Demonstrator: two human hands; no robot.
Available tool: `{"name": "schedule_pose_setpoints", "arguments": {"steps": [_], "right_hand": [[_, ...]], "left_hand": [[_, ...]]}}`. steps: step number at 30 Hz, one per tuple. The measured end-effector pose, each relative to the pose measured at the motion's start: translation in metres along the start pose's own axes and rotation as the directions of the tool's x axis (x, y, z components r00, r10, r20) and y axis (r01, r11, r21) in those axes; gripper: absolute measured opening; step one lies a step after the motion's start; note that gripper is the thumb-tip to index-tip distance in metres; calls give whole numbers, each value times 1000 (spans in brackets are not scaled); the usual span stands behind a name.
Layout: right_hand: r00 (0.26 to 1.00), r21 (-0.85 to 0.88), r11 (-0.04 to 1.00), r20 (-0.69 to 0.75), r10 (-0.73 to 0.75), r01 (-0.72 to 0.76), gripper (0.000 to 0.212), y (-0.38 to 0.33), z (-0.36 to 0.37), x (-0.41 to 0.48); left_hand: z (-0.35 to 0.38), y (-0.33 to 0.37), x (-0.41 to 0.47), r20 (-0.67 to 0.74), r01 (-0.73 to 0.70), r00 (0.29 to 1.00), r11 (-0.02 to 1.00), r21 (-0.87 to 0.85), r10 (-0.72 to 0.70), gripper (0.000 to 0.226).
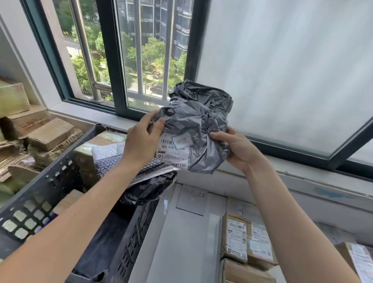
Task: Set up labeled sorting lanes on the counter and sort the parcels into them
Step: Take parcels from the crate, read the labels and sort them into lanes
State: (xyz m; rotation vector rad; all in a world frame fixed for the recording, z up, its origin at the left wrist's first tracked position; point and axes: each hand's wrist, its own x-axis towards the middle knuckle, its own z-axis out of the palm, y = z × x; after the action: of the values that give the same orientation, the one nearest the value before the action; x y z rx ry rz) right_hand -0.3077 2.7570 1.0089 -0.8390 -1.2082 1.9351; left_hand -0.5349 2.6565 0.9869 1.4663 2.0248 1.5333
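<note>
A crumpled grey plastic parcel (200, 122) is held up in front of the window, its white shipping label (174, 150) facing me. My left hand (142, 138) grips its left edge beside the label, and my right hand (234, 148) grips its lower right side. On the white counter (184, 247) below lie two handwritten lane labels: one (193, 202) with a bare lane under it, and one (241, 207) with cardboard parcels (248, 242) stacked under it. A dark plastic crate (52, 200) at left holds more parcels.
Flattened and stacked cardboard boxes (23, 131) pile up at far left. More labelled boxes (359, 259) sit at the counter's right edge. A black bag (146, 188) hangs over the crate's rim. The windowsill (307, 179) runs just behind the counter.
</note>
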Motion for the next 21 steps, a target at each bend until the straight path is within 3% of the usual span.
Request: {"name": "schedule_pose_setpoints", "arguments": {"steps": [3,7,11,14,17,21], "right_hand": [[1000,-23,1000,-2,-2,2,23,-1,-8,-9],[999,4,1000,-38,12,-12,37,5,-24,-22],[992,-29,996,-103,76,-79,40,24,-51,-36],[959,-100,984,-257,121,-151,46,47,-77,-43],[884,-404,878,-466,43,-256,55,80,-104,-49],[842,-431,836,-536,66,-340,49,132,-131,-56]], "left_hand": [[10,1,0,48,-4,999,1000,-31,5,40],[23,1,-5,119,56,992,998,-39,-51,54],[49,1,-14,283,319,923,930,-180,-262,44],[77,-10,-32,390,472,845,852,-227,-365,35],[108,-32,-54,422,490,819,856,-163,-388,35],[141,-65,-84,456,528,756,850,-1,-469,46]]}}
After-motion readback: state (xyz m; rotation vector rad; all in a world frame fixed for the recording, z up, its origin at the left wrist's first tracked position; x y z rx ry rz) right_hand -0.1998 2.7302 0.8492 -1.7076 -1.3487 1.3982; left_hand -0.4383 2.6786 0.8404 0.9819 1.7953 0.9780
